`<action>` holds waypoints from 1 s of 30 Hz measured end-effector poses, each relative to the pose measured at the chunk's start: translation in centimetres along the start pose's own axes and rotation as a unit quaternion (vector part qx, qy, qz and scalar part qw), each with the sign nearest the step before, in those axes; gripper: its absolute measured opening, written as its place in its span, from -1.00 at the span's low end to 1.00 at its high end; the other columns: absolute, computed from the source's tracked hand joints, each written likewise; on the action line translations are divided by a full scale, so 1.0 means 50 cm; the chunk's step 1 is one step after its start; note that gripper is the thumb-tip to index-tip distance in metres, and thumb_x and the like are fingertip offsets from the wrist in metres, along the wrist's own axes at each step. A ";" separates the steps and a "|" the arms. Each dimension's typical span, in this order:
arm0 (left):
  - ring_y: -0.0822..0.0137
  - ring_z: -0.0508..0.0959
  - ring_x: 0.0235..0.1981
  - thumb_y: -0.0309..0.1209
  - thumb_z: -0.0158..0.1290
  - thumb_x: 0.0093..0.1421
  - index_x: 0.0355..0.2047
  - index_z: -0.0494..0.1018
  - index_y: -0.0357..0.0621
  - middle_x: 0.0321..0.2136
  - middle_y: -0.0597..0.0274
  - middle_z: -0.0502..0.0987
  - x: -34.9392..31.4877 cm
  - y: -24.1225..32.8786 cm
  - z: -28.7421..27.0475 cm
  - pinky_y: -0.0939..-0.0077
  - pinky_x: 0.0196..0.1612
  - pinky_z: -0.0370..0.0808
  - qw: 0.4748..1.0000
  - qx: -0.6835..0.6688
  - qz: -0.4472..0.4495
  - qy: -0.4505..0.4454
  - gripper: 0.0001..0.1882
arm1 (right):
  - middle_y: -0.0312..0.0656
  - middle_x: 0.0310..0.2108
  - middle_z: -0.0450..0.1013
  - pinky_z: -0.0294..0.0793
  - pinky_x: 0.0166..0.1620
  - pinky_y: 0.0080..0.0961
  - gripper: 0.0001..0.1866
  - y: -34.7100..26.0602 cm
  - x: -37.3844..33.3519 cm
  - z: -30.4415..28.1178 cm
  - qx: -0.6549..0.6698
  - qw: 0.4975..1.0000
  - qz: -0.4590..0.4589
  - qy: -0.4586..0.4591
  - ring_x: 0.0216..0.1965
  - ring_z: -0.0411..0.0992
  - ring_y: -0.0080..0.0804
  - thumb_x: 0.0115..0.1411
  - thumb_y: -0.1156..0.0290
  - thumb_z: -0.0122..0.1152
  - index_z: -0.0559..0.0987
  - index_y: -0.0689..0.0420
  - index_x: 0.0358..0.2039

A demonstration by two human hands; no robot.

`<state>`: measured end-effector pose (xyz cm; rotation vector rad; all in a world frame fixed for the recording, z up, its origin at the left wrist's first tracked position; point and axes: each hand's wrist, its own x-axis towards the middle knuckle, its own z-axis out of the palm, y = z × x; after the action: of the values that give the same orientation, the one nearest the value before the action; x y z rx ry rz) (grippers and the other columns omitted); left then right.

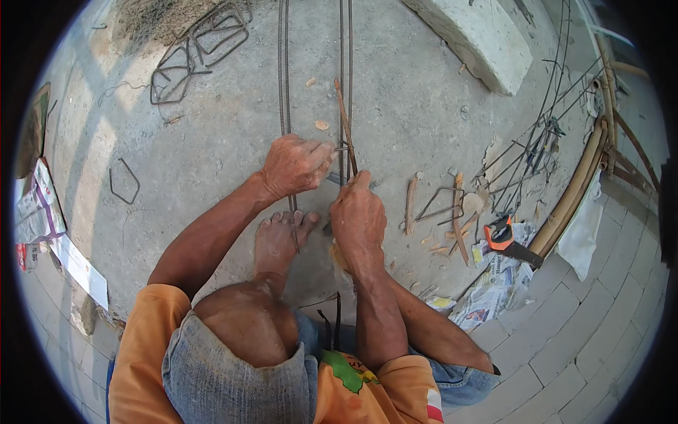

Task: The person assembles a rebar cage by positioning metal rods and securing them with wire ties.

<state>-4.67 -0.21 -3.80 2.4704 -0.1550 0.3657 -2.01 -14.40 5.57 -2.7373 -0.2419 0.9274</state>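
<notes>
Two pairs of long steel reinforcing bars (285, 78) run away from me over the concrete floor. My left hand (300, 164) is closed over the left pair, its fingertips reaching toward the right pair (343, 63). What those fingers grip is hidden. A short metal piece crosses the right bars beside them. My right hand (359, 219) is closed around the lower end of a thin, rusty brown rod (344, 113). That rod slants up and left, lying across the right bars. My bare left foot (279, 244) rests by the left pair's near ends.
Bent steel stirrups (173, 71) lie at far left, with one loose stirrup (124, 181) nearer. On the right are another stirrup (439, 203), wood scraps (410, 205), an orange-and-black handsaw (510, 242), newspaper (487, 293), thin rods (544, 120) and bamboo poles (575, 201). A concrete block (487, 46) lies far right.
</notes>
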 end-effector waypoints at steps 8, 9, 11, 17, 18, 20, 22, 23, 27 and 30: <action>0.26 0.50 -0.70 -0.37 0.18 0.08 -0.38 0.51 -0.16 -0.67 0.22 0.49 0.005 0.001 0.002 0.42 -0.61 0.38 1.000 0.005 -0.002 -0.001 -0.85 | 0.20 -0.63 0.45 0.45 -0.53 -0.02 -0.86 0.008 0.014 0.002 0.019 1.000 -0.013 0.021 -0.53 0.50 0.21 0.26 0.45 0.01 0.33 0.27 -0.30; 0.26 0.50 -0.70 -0.37 0.18 0.08 -0.38 0.51 -0.16 -0.67 0.22 0.49 0.002 0.000 0.002 0.42 -0.61 0.38 1.000 0.002 -0.001 -0.002 -0.85 | 0.20 -0.63 0.45 0.45 -0.53 -0.02 -0.86 0.011 0.013 0.006 0.019 1.000 -0.010 0.020 -0.53 0.50 0.21 0.26 0.45 0.01 0.33 0.27 -0.30; 0.26 0.49 -0.70 -0.37 0.18 0.08 -0.39 0.51 -0.16 -0.67 0.22 0.49 -0.006 -0.005 0.003 0.41 -0.61 0.38 1.000 0.004 -0.005 0.012 -0.85 | 0.20 -0.63 0.45 0.45 -0.54 -0.03 -0.86 0.014 0.013 0.017 0.019 0.999 -0.024 0.022 -0.53 0.50 0.20 0.26 0.46 0.01 0.33 0.27 -0.30; 0.27 0.50 -0.70 -0.36 0.18 0.08 -0.39 0.51 -0.15 -0.67 0.22 0.49 -0.003 -0.004 0.002 0.41 -0.61 0.39 1.000 0.013 0.004 0.013 -0.85 | 0.21 -0.61 0.46 0.45 -0.52 0.00 -0.86 0.021 -0.014 0.028 0.013 0.998 -0.039 0.047 -0.52 0.50 0.21 0.25 0.46 0.02 0.32 0.27 -0.32; 0.27 0.50 -0.70 -0.36 0.18 0.08 -0.39 0.51 -0.15 -0.67 0.22 0.49 -0.002 -0.005 0.001 0.41 -0.61 0.39 1.000 0.017 0.004 0.012 -0.85 | 0.21 -0.61 0.46 0.45 -0.52 0.00 -0.86 0.020 -0.012 0.026 0.016 0.998 -0.041 0.047 -0.52 0.50 0.21 0.25 0.46 0.02 0.32 0.27 -0.32; 0.28 0.50 -0.69 -0.43 0.22 0.01 -0.38 0.54 -0.16 -0.62 0.24 0.53 -0.003 0.000 0.001 0.42 -0.61 0.36 1.000 0.015 -0.002 0.003 -0.84 | 0.22 -0.60 0.46 0.46 -0.50 0.01 -0.84 0.020 -0.014 0.015 0.001 0.999 -0.026 0.028 -0.51 0.51 0.21 0.25 0.44 0.02 0.32 0.27 -0.32; 0.28 0.50 -0.69 -0.43 0.22 0.01 -0.38 0.54 -0.15 -0.63 0.24 0.53 -0.003 0.000 0.000 0.42 -0.61 0.36 1.000 0.010 -0.005 0.001 -0.84 | 0.22 -0.60 0.46 0.47 -0.50 0.00 -0.83 0.032 -0.003 0.012 0.016 0.999 -0.018 0.031 -0.51 0.51 0.20 0.24 0.43 0.03 0.32 0.28 -0.33; 0.28 0.50 -0.69 -0.43 0.22 0.01 -0.38 0.54 -0.15 -0.64 0.24 0.52 -0.002 -0.001 0.001 0.42 -0.61 0.35 1.000 0.008 -0.004 -0.001 -0.85 | 0.22 -0.59 0.47 0.47 -0.49 -0.01 -0.83 0.039 0.001 0.012 0.035 0.999 -0.011 0.036 -0.51 0.51 0.19 0.24 0.43 0.03 0.32 0.28 -0.34; 0.28 0.49 -0.69 -0.43 0.22 0.02 -0.38 0.54 -0.15 -0.64 0.24 0.52 -0.002 -0.002 -0.003 0.42 -0.61 0.36 0.999 0.028 -0.014 -0.015 -0.85 | 0.20 -0.59 0.47 0.49 -0.48 -0.03 -0.80 0.039 -0.028 0.022 0.006 0.997 -0.077 0.029 -0.51 0.52 0.18 0.22 0.42 0.06 0.32 0.30 -0.34; 0.27 0.48 -0.70 -0.43 0.21 0.03 -0.38 0.54 -0.15 -0.64 0.25 0.52 -0.002 0.002 0.005 0.42 -0.61 0.35 1.000 0.013 -0.001 0.011 -0.86 | 0.18 -0.58 0.49 0.49 -0.49 -0.05 -0.78 0.037 -0.031 0.014 0.001 0.999 -0.045 0.024 -0.50 0.52 0.17 0.21 0.41 0.08 0.33 0.32 -0.33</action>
<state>-4.75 -0.43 -3.98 2.4905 -0.1396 0.3967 -3.49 -16.39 5.42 -2.7179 -0.3521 0.8371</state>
